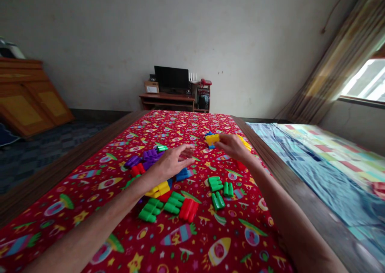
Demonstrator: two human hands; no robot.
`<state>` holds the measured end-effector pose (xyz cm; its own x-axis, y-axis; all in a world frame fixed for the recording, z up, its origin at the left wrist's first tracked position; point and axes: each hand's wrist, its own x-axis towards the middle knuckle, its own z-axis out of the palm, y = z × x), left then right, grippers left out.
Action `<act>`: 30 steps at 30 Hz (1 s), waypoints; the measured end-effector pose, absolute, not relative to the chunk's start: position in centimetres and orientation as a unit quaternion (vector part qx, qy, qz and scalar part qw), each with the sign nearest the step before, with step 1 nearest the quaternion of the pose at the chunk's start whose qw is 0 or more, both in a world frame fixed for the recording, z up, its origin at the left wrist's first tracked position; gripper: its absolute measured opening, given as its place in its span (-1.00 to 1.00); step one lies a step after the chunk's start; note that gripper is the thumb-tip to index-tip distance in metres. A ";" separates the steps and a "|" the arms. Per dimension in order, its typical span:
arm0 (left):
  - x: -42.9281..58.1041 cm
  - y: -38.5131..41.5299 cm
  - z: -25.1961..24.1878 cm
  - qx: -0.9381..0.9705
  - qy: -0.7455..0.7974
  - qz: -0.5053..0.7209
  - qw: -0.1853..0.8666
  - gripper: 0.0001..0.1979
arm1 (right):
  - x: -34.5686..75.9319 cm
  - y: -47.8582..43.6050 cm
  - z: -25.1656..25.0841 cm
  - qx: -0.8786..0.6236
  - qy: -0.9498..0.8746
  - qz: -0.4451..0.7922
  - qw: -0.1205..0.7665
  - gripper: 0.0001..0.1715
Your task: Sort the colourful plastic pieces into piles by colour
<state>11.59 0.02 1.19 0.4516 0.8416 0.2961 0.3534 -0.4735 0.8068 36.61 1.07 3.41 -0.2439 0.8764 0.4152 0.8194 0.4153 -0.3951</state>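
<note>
My left hand (173, 162) hovers over a loose pile of plastic building blocks, its fingers curved and apart with nothing between them. Under and around it are purple blocks (150, 156), a blue block (182, 174), a yellow block (159, 189), green blocks (174, 203) and a red block (188, 210). Farther off, my right hand (233, 145) has its fingers closed on the end of a yellow building block (212, 139). Blue blocks (209, 134) show just behind that one. More yellow blocks (245, 143) lie beyond the wrist, and a red block (241, 165) is partly covered by the forearm.
Several green blocks (218, 201) lie apart, right of the pile. Everything rests on a red rocket-print cloth (177, 249) over a bed with wooden side rails (288, 185). Ahead stands a desk (168, 98) with a monitor (171, 78); a second bed (331, 160) is at right.
</note>
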 end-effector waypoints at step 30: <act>7.0 1.8 1.3 0.896 0.433 0.047 0.090 -0.62 | 40.4 2.9 4.0 -0.587 -0.756 -0.090 0.275 -0.67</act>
